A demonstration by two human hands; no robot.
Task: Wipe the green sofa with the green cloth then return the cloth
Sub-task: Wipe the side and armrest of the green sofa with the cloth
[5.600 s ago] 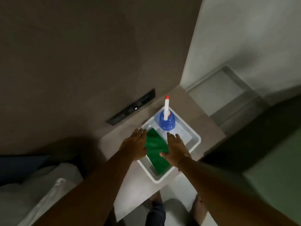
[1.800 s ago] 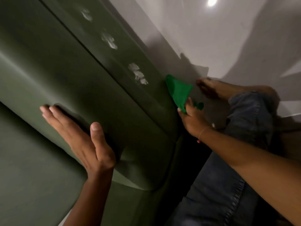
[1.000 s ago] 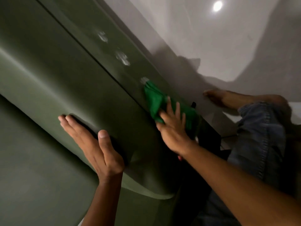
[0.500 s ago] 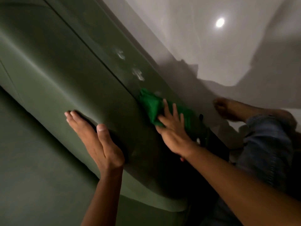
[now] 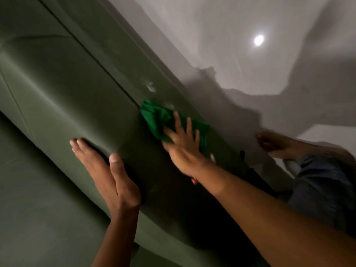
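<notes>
The green sofa (image 5: 63,89) fills the left and middle of the head view, its cushion edge running diagonally. A crumpled green cloth (image 5: 156,118) lies on the sofa's lower panel beside the seam. My right hand (image 5: 182,143) presses flat on the cloth with fingers spread. My left hand (image 5: 104,170) rests flat on the cushion's rounded front, fingers together, holding nothing. A whitish smear (image 5: 151,87) shows on the panel just above the cloth, and a small white speck (image 5: 212,157) lies near my right wrist.
A glossy pale floor (image 5: 231,45) reflecting a ceiling light spreads to the upper right. My bare foot (image 5: 269,141) and jeans-clad leg (image 5: 323,180) are at the right, close to the sofa's base.
My right hand went from gripping the cloth beside the sofa to pressing it flat on the panel and sliding it up along the seam over the lowest smears. My left hand stays on the cushion.
</notes>
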